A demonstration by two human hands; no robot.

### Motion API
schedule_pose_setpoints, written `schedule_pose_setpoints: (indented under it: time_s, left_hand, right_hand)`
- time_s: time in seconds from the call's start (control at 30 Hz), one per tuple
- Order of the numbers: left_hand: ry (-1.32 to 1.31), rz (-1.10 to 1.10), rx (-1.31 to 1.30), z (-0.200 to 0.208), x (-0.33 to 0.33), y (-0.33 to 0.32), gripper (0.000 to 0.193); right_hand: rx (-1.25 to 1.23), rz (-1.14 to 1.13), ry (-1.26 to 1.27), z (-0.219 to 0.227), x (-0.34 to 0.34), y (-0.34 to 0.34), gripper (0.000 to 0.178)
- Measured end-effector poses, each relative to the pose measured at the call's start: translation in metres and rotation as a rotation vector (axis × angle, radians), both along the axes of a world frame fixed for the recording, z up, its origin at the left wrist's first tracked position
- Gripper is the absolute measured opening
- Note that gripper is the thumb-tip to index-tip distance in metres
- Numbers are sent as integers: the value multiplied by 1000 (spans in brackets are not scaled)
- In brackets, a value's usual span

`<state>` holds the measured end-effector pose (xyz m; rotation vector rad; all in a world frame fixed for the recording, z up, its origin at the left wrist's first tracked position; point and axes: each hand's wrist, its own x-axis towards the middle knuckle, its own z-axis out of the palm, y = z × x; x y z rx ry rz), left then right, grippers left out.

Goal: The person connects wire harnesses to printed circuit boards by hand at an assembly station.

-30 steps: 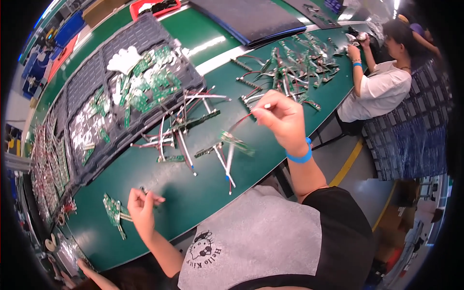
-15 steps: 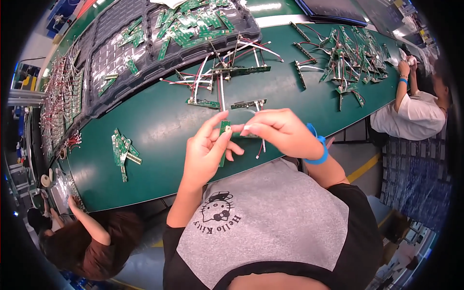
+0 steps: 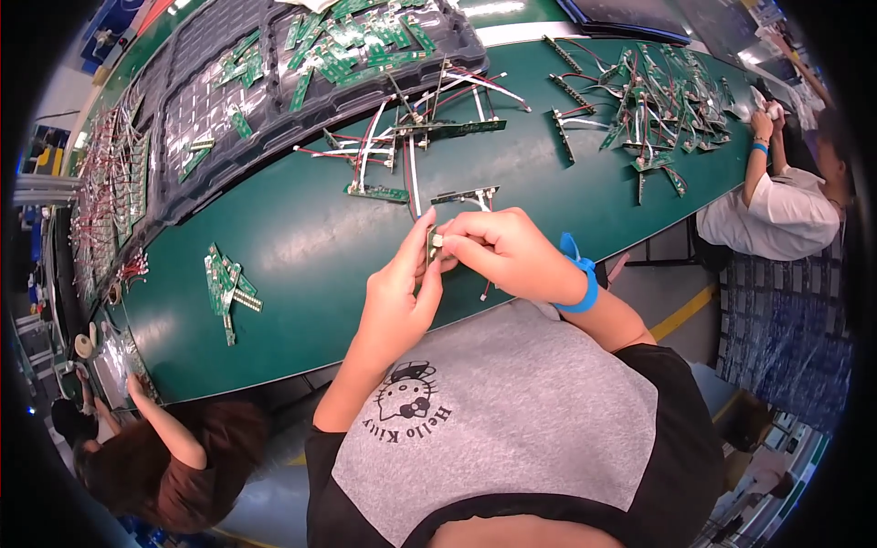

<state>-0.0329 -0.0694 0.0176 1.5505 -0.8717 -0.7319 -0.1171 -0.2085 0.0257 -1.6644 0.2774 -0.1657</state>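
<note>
My left hand grips a small green circuit board between thumb and fingers, its edge tilted up. Against the face of that board, my right hand pinches a white connector; its fingers partly hide the plug and cable, and I cannot tell whether it is seated. A loose cable end shows below my right hand. Just beyond my hands lie a wired strip board, another board and a longer one, with white, red and black cables among them.
A black tray with loose green boards stands at the back left. A small board pile lies on the green table. Wired boards are heaped at right, bundled wires at far left. Co-workers sit at both ends.
My hands have come together: the right moved left to the board with the connector. My left hand has turned the board more edge-on, and its fingers have closed up.
</note>
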Motion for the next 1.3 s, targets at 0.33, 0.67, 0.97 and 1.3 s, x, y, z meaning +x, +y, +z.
schedule_pose_setpoints:
  time_s: [0.33, 0.67, 0.97, 1.3]
  left_hand:
    - [-540, 31, 141, 0, 2, 10, 48]
    - [-457, -18, 151, 2, 10, 8, 49]
    - [-415, -40, 144, 0, 14, 16, 41]
    - [279, -22, -60, 2, 26, 28, 39]
  right_hand:
    - [-338, 43, -110, -11, 8, 3, 15]
    - [-220, 13, -85, -11, 7, 5, 18]
    - [-28, 135, 78, -1, 7, 5, 25]
    - [-294, 22, 180, 27, -13, -29, 26]
